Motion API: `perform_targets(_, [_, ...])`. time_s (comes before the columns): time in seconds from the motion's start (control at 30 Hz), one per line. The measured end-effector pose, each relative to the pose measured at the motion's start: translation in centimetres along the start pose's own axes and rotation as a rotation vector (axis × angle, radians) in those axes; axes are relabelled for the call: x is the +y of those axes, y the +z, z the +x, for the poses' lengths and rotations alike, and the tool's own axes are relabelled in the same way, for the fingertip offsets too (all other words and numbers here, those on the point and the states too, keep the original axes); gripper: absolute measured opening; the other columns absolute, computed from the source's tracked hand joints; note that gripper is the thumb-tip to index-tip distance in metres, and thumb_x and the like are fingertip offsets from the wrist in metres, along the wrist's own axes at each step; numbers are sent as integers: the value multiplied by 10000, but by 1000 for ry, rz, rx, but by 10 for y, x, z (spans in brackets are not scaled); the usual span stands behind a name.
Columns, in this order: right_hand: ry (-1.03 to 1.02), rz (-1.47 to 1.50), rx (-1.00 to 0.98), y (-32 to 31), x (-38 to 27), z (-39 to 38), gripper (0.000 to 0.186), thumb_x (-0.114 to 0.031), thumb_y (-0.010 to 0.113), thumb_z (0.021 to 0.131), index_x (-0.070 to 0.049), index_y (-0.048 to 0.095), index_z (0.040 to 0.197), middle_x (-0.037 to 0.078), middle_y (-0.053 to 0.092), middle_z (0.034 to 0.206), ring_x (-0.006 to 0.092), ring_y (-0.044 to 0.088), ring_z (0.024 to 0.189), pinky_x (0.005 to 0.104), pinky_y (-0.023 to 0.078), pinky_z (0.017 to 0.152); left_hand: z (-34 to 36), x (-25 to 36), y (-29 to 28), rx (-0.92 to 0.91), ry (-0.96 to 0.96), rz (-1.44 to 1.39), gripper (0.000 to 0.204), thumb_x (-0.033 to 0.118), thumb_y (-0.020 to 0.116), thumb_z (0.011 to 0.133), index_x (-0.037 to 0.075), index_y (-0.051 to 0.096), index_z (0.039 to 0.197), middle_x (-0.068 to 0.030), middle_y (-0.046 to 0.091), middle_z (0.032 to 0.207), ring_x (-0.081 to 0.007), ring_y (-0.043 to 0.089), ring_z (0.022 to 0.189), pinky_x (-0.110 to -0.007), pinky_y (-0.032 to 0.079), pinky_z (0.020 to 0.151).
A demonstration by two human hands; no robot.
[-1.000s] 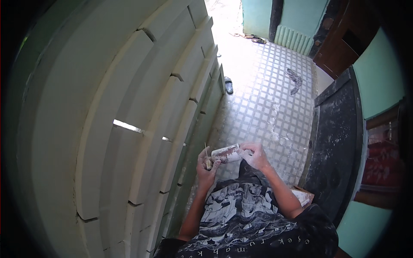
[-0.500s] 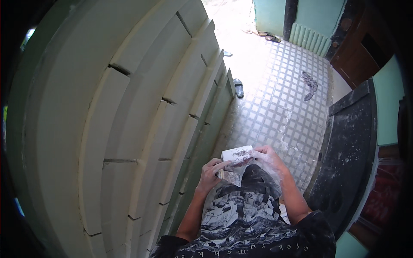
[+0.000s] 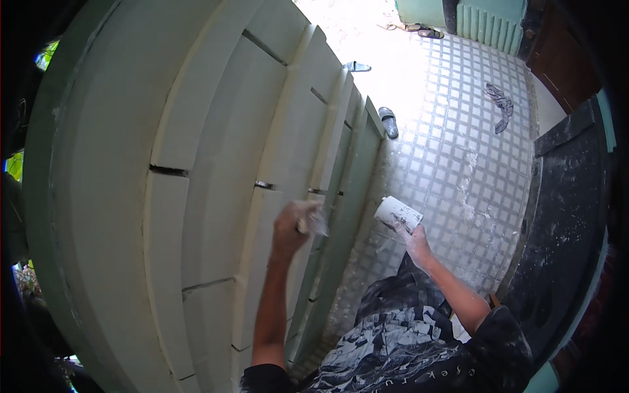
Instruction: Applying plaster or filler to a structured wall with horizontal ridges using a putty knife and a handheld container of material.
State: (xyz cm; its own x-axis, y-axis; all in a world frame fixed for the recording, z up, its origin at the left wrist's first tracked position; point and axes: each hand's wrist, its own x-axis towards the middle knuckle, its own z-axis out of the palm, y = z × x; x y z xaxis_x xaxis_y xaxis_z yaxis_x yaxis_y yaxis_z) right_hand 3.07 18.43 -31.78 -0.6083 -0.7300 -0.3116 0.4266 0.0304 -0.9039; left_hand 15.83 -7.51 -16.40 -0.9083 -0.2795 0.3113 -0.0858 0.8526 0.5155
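My left hand (image 3: 293, 226) is raised close to the pale green panelled door (image 3: 216, 137), its fingers closed round a putty knife (image 3: 318, 223) whose blade is smeared by motion. In my right hand (image 3: 417, 243) is a white cylindrical tub (image 3: 401, 212) with dark and pale smears on its side, tilted over the tiled floor. What the tub holds cannot be seen. White dust coats the right hand. Dark gaps show at several joints between the door's raised strips.
Patterned tiles (image 3: 452, 131) cover the floor, with whitish spills on them. A slipper (image 3: 388, 122) lies by the door's far edge, and a crumpled cloth (image 3: 501, 108) lies farther right. A dark, white-speckled panel (image 3: 557, 216) stands along the right. A radiator (image 3: 488, 27) is at the back.
My hands have moved apart. The left one has swung up and left to the door with the putty knife; the right one now holds the tub alone. My view has shifted.
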Motion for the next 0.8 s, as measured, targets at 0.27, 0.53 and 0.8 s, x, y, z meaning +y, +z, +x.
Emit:
perform_targets(0.27, [50, -131, 274, 43, 69, 101, 424, -195, 608, 838, 62, 551, 1170, 178, 638, 1076, 245, 598, 1004, 332, 433, 891, 140, -103, -36, -100, -444, -222, 80, 76, 572, 865, 2, 600, 880, -107, 664, 690, -170, 662, 638, -289, 516, 629])
perform_targets(0.53, [-241, -213, 140, 136, 37, 224, 688, -382, 461, 944, 95, 231, 1383, 256, 239, 1451, 323, 210, 1359, 343, 174, 1097, 130, -140, -17, -44, -305, -98, 64, 77, 593, 854, 26, 620, 883, -56, 655, 625, -136, 652, 566, -273, 509, 550])
perform_targets(0.8, [-494, -1007, -276, 241, 74, 427, 538, -287, 371, 989, 53, 293, 1398, 237, 309, 1449, 343, 226, 1380, 365, 161, 1127, 132, -150, -14, 82, -414, -241, 60, 51, 584, 868, 16, 625, 892, -79, 657, 645, -121, 658, 603, -266, 510, 551])
